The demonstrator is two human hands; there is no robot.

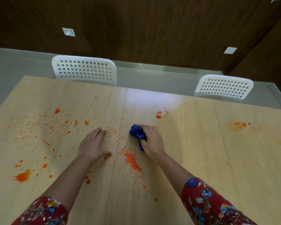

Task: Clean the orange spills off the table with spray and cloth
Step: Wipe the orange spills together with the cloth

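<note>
Dark brown wall point(152, 30) fills the back of the room in the head view. It has a left wall socket point(68, 32) and a right wall socket point(230, 50), both white. A grey floor point(15, 67) lies below it. Two white chairs with round holes in their backs stand at the far side of the table: the left chair point(84, 70) and the right chair point(224, 88).

The light wood table point(193, 151) fills the lower part of the view, and a thin seam point(122, 114) runs down its middle. Orange spills are all over it. Many small orange dots point(55, 125) lie on the left half. A big orange splash point(23, 176) sits near the left edge. A heap of orange bits point(131, 161) lies between the two arms, just right of the seam. A small orange blob point(159, 116) sits farther away, and a pale orange smear point(237, 125) is well off to the right.

The left hand point(94, 144) lies flat on the table, palm down, with its fingers straight and close together and the thumb out to the side. Its fingertips touch some of the dots.

The right hand point(151, 140) curls round a bunched-up blue cloth point(137, 133) and holds it down on the table, just past the heap. Part of the cloth sticks out on the hand's left side.

Both arms wear red flowery sleeves, the left sleeve point(44, 211) and the right sleeve point(209, 203).
</note>
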